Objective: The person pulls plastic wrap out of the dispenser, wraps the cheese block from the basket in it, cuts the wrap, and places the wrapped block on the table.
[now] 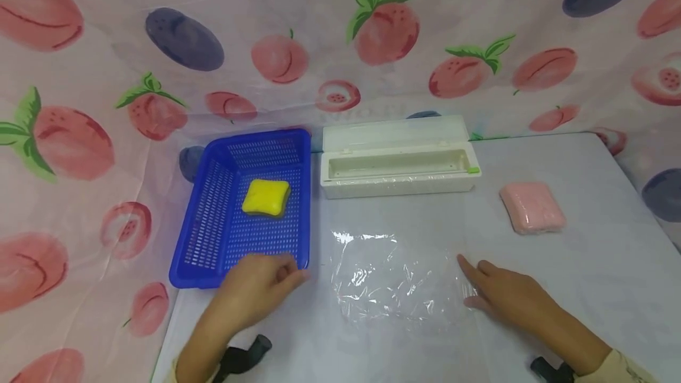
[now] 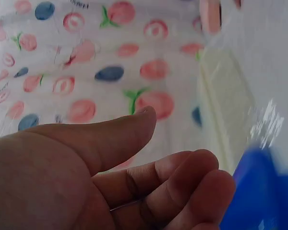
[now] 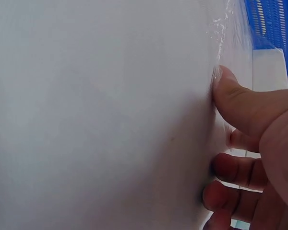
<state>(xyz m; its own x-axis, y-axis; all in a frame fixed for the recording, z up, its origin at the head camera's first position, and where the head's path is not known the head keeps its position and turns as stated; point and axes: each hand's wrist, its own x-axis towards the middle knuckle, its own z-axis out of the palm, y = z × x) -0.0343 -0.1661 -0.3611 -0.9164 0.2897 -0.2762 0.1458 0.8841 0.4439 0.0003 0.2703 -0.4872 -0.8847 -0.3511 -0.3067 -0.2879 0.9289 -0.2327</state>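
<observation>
A sheet of clear plastic film (image 1: 383,282) lies wrinkled on the table, shining in places. My right hand (image 1: 508,297) touches its right edge, index finger and thumb spread apart; in the right wrist view the thumb (image 3: 230,93) rests against the film. My left hand (image 1: 258,288) hovers by the near right corner of the blue basket (image 1: 183,265), its fingers loosely curled and holding nothing. Inside that basket sits a yellow sponge-like block (image 1: 266,198). Toward the right lies a pink block (image 1: 533,208) with a glossy, film-like surface.
Behind the film stands a long white cling film dispenser (image 1: 399,187), its translucent lid (image 1: 396,133) raised and a small green piece (image 1: 473,170) at its right end. A fruit-patterned sheet (image 1: 330,28) covers the back and left side. The table (image 1: 612,288) is pale grey.
</observation>
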